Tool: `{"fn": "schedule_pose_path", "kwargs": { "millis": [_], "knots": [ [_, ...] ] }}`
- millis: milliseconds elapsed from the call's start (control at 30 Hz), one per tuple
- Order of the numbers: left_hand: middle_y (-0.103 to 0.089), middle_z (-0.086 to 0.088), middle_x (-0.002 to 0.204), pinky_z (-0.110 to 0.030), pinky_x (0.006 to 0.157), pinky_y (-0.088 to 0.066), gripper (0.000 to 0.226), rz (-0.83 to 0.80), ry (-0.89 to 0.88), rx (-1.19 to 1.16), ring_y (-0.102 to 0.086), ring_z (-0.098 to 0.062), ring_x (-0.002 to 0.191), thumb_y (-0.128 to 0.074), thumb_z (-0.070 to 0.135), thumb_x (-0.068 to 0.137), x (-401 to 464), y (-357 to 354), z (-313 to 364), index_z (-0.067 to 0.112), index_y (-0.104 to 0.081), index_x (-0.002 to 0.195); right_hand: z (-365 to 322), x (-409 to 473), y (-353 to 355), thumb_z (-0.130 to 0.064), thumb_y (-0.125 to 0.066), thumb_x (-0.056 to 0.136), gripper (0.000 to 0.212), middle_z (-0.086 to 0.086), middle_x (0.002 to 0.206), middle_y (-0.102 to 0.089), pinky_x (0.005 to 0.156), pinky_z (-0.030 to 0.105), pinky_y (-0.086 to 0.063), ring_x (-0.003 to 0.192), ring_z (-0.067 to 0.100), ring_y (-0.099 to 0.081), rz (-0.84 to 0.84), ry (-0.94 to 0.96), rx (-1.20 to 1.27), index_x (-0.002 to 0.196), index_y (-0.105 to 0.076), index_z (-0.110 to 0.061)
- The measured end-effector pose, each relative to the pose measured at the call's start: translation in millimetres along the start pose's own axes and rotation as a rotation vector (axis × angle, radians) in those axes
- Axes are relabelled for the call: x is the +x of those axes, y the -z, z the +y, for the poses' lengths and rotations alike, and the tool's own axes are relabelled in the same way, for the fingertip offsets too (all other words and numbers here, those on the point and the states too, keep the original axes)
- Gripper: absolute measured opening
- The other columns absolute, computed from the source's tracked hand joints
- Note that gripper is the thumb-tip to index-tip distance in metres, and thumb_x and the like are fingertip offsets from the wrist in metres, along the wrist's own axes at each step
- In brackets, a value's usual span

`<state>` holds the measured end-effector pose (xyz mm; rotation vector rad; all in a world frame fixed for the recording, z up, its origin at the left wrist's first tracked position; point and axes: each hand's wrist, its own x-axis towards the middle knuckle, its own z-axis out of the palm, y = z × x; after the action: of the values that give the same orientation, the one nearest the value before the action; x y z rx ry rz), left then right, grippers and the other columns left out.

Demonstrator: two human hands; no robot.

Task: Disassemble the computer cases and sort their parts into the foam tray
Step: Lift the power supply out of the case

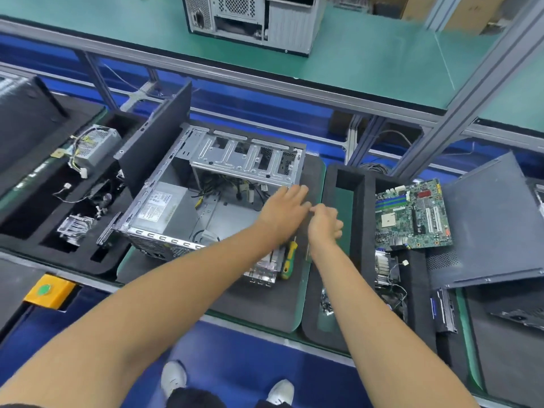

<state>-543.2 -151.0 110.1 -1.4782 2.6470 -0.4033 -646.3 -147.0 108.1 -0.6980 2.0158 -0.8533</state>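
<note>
open computer case (206, 187) mid-bench | left hand (284, 209) flat, grip released, on its right edge | right hand (323, 222) beside it, fingers curled, grip contents hidden

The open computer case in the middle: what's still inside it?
Inside the case sit a grey power supply box, a bundle of loose cables and a metal drive cage across the top. The left hand and forearm hide the front corner.

A green-topped upper shelf (353, 69) on a grey aluminium frame (459, 125) runs beyond the grip, blue panels (265, 98) below it. Nearer than the grip lies blue floor (241, 348). Far left of it sits a yellow box (48, 291) with a green button. Lighting is even.
</note>
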Motion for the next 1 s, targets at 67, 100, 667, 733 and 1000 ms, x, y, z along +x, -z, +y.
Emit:
{"fn": "schedule_pose_path", "kwargs": {
  "millis": [67, 100, 667, 733, 1000],
  "knots": [
    [-0.052, -0.014, 0.136, -0.041, 0.099, -0.037, 0.032, 0.166, 0.05, -0.084, -0.05, -0.032, 0.119, -0.049, 0.033, 0.1, -17, -1, -43, 0.014, -0.059, 0.123, -13, -12, -19, -0.037, -0.048, 0.094, 0.015, 0.006, 0.13, -0.043, 0.108, 0.048, -0.031, 0.127, 0.03, -0.038, -0.031, 0.182, -0.077, 0.103, -0.055, -0.028],
    [-0.055, -0.012, 0.127, -0.042, 0.095, -0.04, 0.031, 0.221, 0.081, -0.112, -0.052, -0.032, 0.11, -0.05, 0.033, 0.099, -26, -5, -65, 0.013, -0.059, 0.121, -18, -17, -29, -0.039, -0.049, 0.094, 0.018, 0.005, 0.129, -0.041, 0.108, 0.046, -0.029, 0.127, 0.03, -0.037, -0.046, 0.273, -0.144, 0.107, -0.055, -0.027],
    [-0.056, 0.001, 0.097, -0.039, 0.075, -0.031, 0.012, -0.171, 0.207, -0.357, -0.045, -0.022, 0.083, -0.041, 0.036, 0.101, -125, -85, -226, 0.026, -0.047, 0.096, 13, -85, -116, -0.029, -0.048, 0.098, 0.024, -0.002, 0.113, -0.072, 0.107, 0.043, -0.044, 0.111, 0.015, -0.064, -0.88, 0.552, -0.476, 0.109, -0.069, -0.024],
    [-0.057, 0.0, 0.099, -0.042, 0.081, -0.037, 0.009, -0.209, 0.17, -0.361, -0.045, -0.023, 0.084, -0.04, 0.031, 0.1, -124, -84, -230, 0.027, -0.041, 0.093, 12, -96, -122, -0.033, -0.048, 0.094, 0.019, 0.0, 0.101, -0.073, 0.095, 0.041, -0.052, 0.098, 0.018, -0.067, -1.016, 0.63, -0.593, 0.092, -0.066, -0.028],
    [-0.041, 0.014, 0.077, -0.041, 0.085, -0.039, 0.002, -0.19, 0.056, -0.396, -0.047, -0.02, 0.08, -0.044, 0.026, 0.099, -116, -87, -238, 0.026, -0.046, 0.098, 13, -98, -133, -0.03, -0.063, 0.09, 0.014, -0.008, 0.068, -0.053, 0.062, 0.035, -0.037, 0.065, 0.003, -0.044, -1.005, 0.996, -0.999, 0.081, -0.055, -0.024]
  ]
}}
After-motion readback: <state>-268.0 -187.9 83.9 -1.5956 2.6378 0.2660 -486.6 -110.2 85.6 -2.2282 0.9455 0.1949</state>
